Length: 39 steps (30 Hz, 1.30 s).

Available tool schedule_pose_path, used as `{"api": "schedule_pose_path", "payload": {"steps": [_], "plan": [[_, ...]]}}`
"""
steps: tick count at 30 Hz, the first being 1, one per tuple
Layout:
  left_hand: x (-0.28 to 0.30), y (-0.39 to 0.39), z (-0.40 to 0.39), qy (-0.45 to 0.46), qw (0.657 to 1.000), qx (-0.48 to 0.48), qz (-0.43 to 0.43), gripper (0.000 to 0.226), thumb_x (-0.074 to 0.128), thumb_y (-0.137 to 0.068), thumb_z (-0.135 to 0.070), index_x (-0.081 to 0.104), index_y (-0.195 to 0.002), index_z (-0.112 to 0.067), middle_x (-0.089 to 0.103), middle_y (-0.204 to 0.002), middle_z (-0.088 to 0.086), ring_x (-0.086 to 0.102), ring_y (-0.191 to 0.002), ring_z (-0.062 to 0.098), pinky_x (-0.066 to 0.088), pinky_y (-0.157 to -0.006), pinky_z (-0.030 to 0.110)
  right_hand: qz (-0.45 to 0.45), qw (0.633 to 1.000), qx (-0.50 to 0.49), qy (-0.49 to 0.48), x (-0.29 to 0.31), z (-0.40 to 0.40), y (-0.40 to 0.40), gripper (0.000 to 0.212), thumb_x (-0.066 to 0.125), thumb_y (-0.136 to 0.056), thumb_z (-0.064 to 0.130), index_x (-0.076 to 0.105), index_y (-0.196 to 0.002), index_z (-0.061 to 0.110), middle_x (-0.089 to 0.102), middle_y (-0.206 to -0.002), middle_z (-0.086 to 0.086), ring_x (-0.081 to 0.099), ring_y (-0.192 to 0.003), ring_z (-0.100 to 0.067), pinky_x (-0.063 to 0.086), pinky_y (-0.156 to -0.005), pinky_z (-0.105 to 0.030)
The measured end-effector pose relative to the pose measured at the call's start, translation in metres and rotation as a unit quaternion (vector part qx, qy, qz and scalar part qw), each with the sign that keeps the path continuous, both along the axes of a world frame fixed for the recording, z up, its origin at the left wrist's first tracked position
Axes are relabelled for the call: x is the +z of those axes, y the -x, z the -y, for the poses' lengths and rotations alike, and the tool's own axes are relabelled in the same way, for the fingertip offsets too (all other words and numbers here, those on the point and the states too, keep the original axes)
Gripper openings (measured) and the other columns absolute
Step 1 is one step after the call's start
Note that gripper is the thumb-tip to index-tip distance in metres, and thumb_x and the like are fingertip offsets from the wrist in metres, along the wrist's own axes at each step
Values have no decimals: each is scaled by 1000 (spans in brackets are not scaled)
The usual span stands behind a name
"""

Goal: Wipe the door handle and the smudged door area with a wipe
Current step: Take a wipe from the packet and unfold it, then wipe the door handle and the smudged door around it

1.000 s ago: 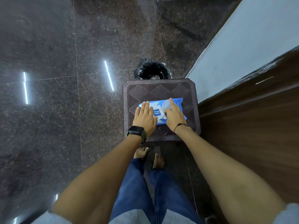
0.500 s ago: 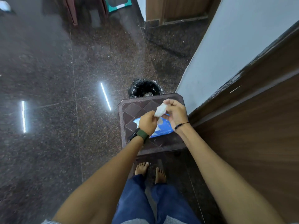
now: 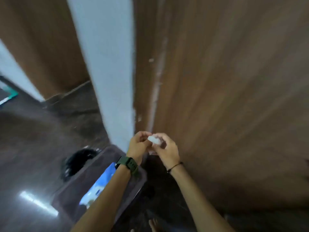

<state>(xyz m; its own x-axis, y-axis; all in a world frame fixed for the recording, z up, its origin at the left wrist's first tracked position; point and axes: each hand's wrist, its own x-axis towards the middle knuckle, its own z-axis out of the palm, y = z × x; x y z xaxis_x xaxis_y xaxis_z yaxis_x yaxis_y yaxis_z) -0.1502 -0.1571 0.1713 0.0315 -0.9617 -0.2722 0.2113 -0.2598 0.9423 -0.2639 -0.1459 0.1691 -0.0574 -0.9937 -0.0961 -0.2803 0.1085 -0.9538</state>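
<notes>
Brown wooden door point(image 3: 234, 81) fills the view beside a pale wall strip point(image 3: 107, 64); no handle shows, and blur hides any smudge. Below the door, a dark table point(image 3: 73, 191) carries the blue wipe pack point(image 3: 100, 185). Against the door's lower edge, the left hand point(image 3: 138, 146) and right hand point(image 3: 165, 149) pinch one white wipe point(image 3: 153, 139) between their fingertips, each grip closed on it. Bunched so, it could tear or slip during unfolding.

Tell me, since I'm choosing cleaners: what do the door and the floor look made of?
Door: brown wood or wood-look laminate, matte; streaky grain shows. Floor: dark speckled polished stone, probably granite; it mirrors a ceiling light. The picture is blurred, so both are guesses.
</notes>
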Motion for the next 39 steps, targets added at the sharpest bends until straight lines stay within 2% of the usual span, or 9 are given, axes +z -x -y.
{"api": "schedule_pose_path", "payload": {"steps": [3, 6, 9, 14, 19, 23, 27, 31, 39], "plan": [[15, 72, 5, 34, 991, -121, 37, 27, 55, -77, 11, 61, -72, -15, 65, -73, 8, 61, -61, 18, 54, -53, 28, 15, 986, -165, 3, 16, -22, 63, 16, 65, -80, 1, 70, -88, 14, 71, -90, -4, 68, -68, -9, 59, -66, -26], [24, 150, -2, 76, 960, -237, 128, 22, 58, -72, 4, 65, -67, -16, 69, -74, 7, 63, -71, 22, 52, -69, 37, 23, 963, -268, 12, 23, -54, 131, 18, 67, -80, 9, 70, -66, 19, 72, -90, 4, 60, -73, 15, 45, -59, -4], [34, 231, -25, 103, 925, -319, 176, 17, 57, -75, -2, 66, -70, -16, 68, -74, 4, 61, -73, 19, 48, -69, 33, 25, 931, -362, 32, 35, -94, 197, 31, 66, -82, 15, 66, -55, 29, 64, -76, 19, 56, -64, 18, 41, -56, -8], [62, 347, -77, 85, 909, -387, 129, 19, 55, -75, 6, 58, -63, -9, 59, -69, 13, 54, -69, 24, 47, -68, 34, -10, 877, -477, 60, 54, -146, 294, 15, 65, -80, 5, 73, -76, 18, 63, -97, 6, 58, -89, -6, 39, -63, 4], [97, 428, -106, 156, 904, -388, 93, 23, 48, -76, 13, 61, -72, -6, 62, -71, 8, 57, -67, 17, 52, -62, 27, -111, 850, -506, 94, 89, -175, 373, 8, 67, -78, 6, 66, -82, 12, 60, -77, 5, 53, -67, -5, 35, -54, 3], [119, 469, -108, 204, 896, -387, 78, 27, 48, -80, 10, 62, -78, -13, 66, -82, 6, 62, -79, 19, 53, -75, 28, -200, 761, -586, 194, 132, -189, 432, 22, 60, -79, 0, 59, -99, 7, 61, -77, 1, 54, -63, -8, 36, -54, -10], [130, 496, -99, 349, 833, -368, 220, 22, 49, -85, -3, 61, -103, -5, 67, -104, 11, 61, -93, 21, 48, -80, 26, -362, 727, -561, 159, 159, -172, 492, 21, 51, -83, -6, 67, -96, -2, 66, -99, -19, 59, -93, -33, 42, -75, -30], [130, 510, -90, 401, 784, -384, 279, 27, 48, -88, -12, 58, -112, -8, 67, -105, 14, 61, -94, 29, 51, -76, 38, -469, 721, -508, 49, 152, -153, 510, 16, 50, -77, -13, 65, -77, -6, 63, -87, -24, 59, -80, -39, 41, -61, -31], [123, 516, -83, 432, 799, -366, 203, 21, 50, -86, -10, 67, -97, -5, 71, -80, 17, 64, -71, 30, 49, -61, 35, -563, 699, -442, -9, 141, -170, 501, 21, 54, -59, -21, 60, -60, -1, 59, -66, -19, 59, -67, -36, 33, -51, -27]]}}
